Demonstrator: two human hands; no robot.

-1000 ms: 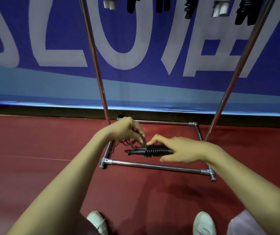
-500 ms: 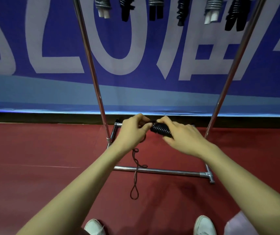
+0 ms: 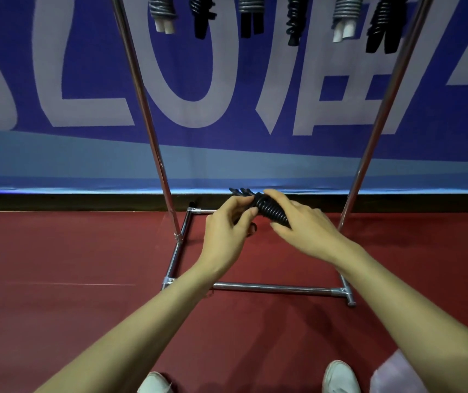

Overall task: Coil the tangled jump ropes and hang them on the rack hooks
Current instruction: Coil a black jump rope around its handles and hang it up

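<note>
A black jump rope (image 3: 269,209), wound into a tight coil round its handles, sits between my two hands above the rack's base. My right hand (image 3: 303,225) grips the coiled bundle from the right. My left hand (image 3: 227,228) pinches the rope's end at the bundle's left side, fingers curled. The handle tips poke out toward the wall. Several coiled ropes hang from the top of the metal rack (image 3: 147,117), among them a grey one (image 3: 161,12) and a black one (image 3: 383,24). The hooks themselves are out of view.
The rack's chrome base frame (image 3: 278,287) lies on the red floor, its right upright (image 3: 380,114) slanting up. A blue banner with white letters (image 3: 227,80) covers the wall behind. My white shoes (image 3: 340,377) stand at the bottom edge.
The loose rope tail that dangled to the floor half a second ago is no longer hanging. Both hands have risen slightly with the bundle, and the view has tilted up.
</note>
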